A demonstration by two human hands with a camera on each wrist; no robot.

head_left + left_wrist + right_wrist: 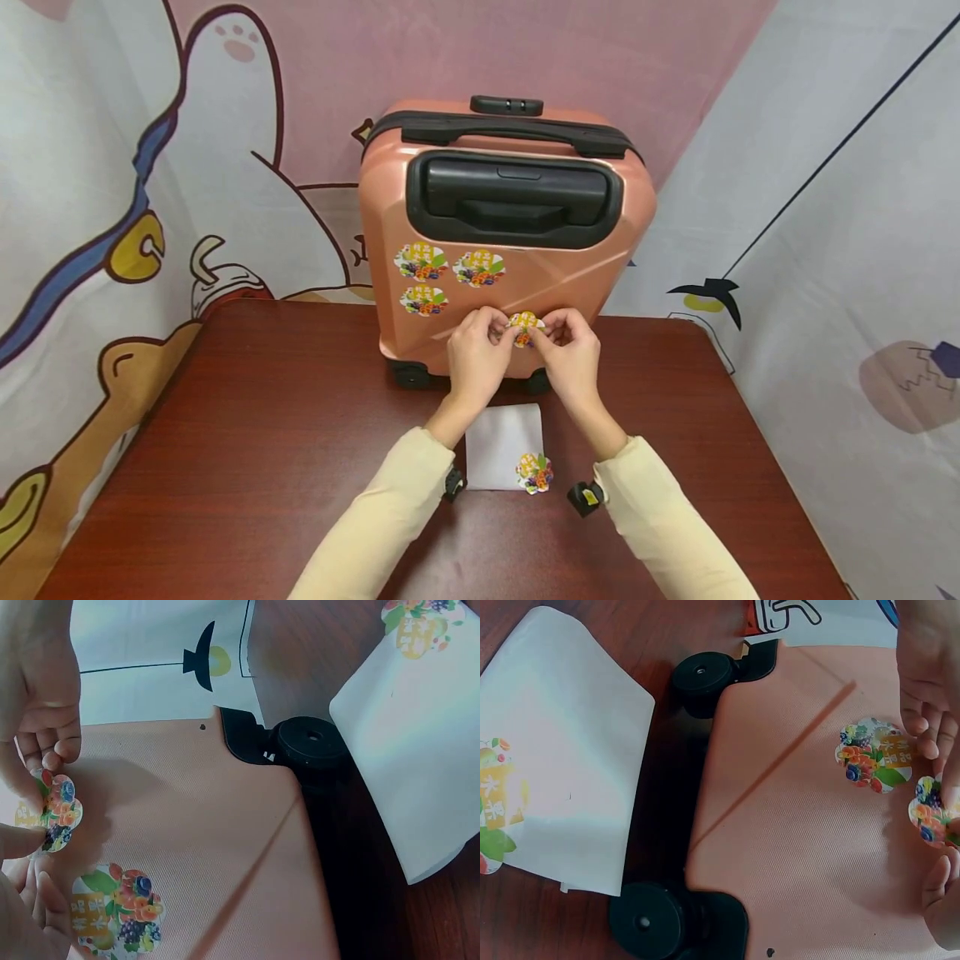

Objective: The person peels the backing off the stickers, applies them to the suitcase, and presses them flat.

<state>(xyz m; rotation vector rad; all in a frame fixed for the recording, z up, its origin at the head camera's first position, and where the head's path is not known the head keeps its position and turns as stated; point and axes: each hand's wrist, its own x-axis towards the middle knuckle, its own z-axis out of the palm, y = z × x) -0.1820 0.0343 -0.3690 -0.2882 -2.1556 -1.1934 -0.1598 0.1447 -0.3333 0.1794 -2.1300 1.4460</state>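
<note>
A pink suitcase (555,279) stands upright on the table. My left hand (478,350) and right hand (573,350) pinch opposite edges of a fruit sticker (525,327) between thumbs and fingers. They hold it in front of the lower middle of the suitcase, its shadow showing on the shell in the left wrist view. On the upper left of the shell are three matching stickers, one at the top left (421,262), one beside it (479,268) and one below (423,301). Thumbs cover part of the held sticker (56,810).
Below my hands lies a white sheet (501,442) with another fruit sticker (535,472) on its near right corner. Black wheels (411,374) support the suitcase on the brown table (300,467). A cartoon-printed cloth (315,108) hangs behind it.
</note>
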